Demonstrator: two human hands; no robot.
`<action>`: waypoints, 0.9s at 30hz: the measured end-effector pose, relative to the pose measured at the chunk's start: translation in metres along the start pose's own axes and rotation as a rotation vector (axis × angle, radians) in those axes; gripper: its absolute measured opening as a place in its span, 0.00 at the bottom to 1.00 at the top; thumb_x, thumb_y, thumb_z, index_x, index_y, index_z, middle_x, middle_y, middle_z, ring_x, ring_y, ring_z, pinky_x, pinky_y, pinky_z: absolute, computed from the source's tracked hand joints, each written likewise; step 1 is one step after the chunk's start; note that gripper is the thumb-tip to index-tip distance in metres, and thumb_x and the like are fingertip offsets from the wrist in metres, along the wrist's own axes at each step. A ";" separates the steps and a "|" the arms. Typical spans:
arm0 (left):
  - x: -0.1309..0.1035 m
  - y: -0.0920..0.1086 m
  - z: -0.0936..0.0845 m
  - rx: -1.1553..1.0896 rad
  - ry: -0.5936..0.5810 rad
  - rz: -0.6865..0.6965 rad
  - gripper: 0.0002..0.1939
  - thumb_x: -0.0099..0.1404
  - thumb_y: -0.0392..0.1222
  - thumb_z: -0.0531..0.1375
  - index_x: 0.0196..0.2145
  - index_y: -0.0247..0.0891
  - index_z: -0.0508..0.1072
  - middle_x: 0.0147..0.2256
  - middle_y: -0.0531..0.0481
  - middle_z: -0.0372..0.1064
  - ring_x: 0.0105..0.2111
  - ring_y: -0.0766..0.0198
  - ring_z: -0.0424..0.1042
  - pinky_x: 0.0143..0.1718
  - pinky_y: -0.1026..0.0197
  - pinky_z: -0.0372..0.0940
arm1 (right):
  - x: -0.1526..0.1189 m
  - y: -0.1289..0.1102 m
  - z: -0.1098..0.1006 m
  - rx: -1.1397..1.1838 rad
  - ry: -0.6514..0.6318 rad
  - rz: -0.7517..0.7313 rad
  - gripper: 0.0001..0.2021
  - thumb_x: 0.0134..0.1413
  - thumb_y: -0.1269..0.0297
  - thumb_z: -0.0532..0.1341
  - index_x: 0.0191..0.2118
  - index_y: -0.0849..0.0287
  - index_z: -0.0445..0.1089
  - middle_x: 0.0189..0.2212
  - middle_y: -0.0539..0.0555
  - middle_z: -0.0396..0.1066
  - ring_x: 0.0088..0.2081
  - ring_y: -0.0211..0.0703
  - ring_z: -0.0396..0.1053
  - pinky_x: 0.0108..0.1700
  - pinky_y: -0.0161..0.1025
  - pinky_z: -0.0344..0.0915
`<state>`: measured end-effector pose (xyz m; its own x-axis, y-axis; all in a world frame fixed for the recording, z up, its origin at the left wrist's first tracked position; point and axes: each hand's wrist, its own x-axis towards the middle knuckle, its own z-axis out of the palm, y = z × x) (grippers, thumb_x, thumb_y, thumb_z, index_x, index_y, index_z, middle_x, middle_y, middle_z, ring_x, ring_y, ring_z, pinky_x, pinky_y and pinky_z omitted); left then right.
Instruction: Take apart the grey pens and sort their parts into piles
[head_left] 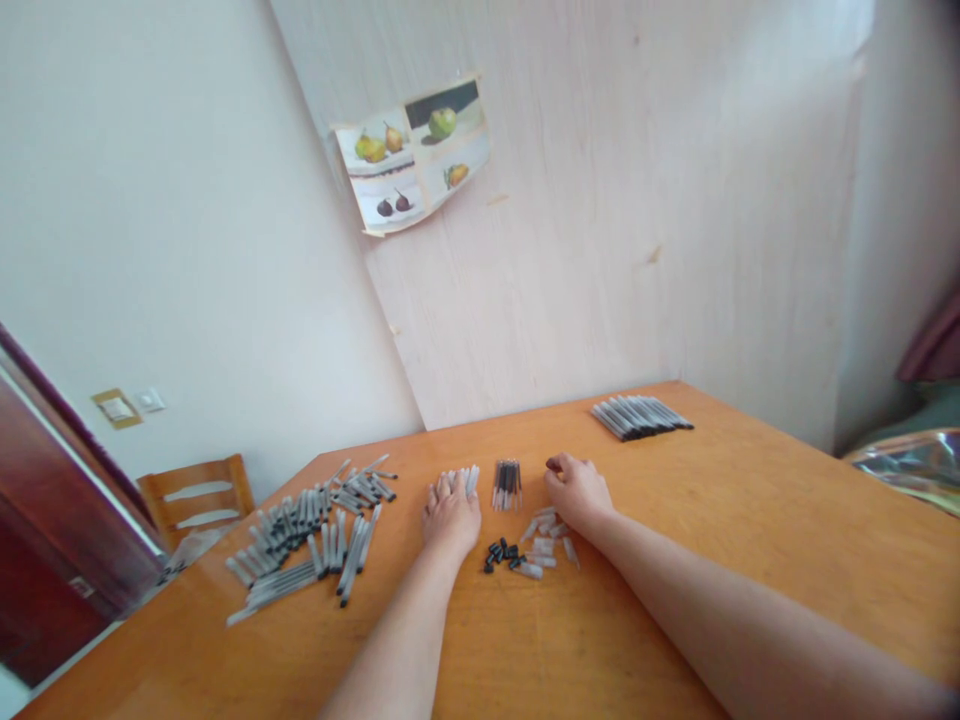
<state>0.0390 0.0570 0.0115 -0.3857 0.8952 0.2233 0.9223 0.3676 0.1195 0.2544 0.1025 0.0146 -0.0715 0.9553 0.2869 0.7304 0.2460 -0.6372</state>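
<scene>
My left hand [451,512] lies palm down with its fingers stretched over a row of clear pen barrels [471,480]. Right of that row is a bundle of dark pen refills [507,484], side by side. My right hand [577,492] rests on the table past the refills, fingers curled in; whether the dark spot at its fingertips is a held thing cannot be made out. Clear pen caps [544,548] are scattered below this hand, partly under its wrist. Small black end plugs [501,552] sit in a loose pile left of the caps.
Many assembled grey pens [300,530] with black ends are spread over the left of the wooden table [510,650]. A neat row of pens [643,416] lies at the back right. A wooden chair [199,497] stands beyond the left edge; a wall rises behind the table.
</scene>
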 end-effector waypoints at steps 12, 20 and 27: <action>-0.004 0.000 0.002 -0.024 -0.011 -0.007 0.28 0.67 0.52 0.43 0.64 0.52 0.55 0.67 0.48 0.44 0.65 0.44 0.46 0.59 0.35 0.48 | 0.001 0.001 0.001 -0.005 -0.005 0.003 0.16 0.55 0.62 0.52 0.44 0.56 0.73 0.43 0.56 0.75 0.48 0.51 0.66 0.46 0.42 0.58; -0.001 -0.001 0.001 -0.057 0.011 -0.028 0.27 0.67 0.50 0.43 0.64 0.53 0.54 0.67 0.51 0.43 0.65 0.45 0.45 0.58 0.33 0.48 | 0.001 0.002 0.002 -0.010 0.004 -0.012 0.16 0.55 0.61 0.52 0.43 0.56 0.74 0.42 0.56 0.75 0.48 0.51 0.66 0.45 0.41 0.58; 0.000 -0.003 0.000 -0.067 0.005 -0.027 0.27 0.67 0.45 0.43 0.63 0.52 0.55 0.67 0.53 0.46 0.65 0.48 0.46 0.59 0.39 0.52 | 0.000 -0.001 -0.001 -0.029 -0.010 -0.013 0.16 0.55 0.61 0.52 0.42 0.55 0.74 0.42 0.56 0.75 0.46 0.51 0.66 0.44 0.41 0.58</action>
<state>0.0365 0.0564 0.0116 -0.4105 0.8840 0.2236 0.9079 0.3734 0.1903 0.2546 0.1017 0.0162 -0.0874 0.9537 0.2879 0.7486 0.2535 -0.6127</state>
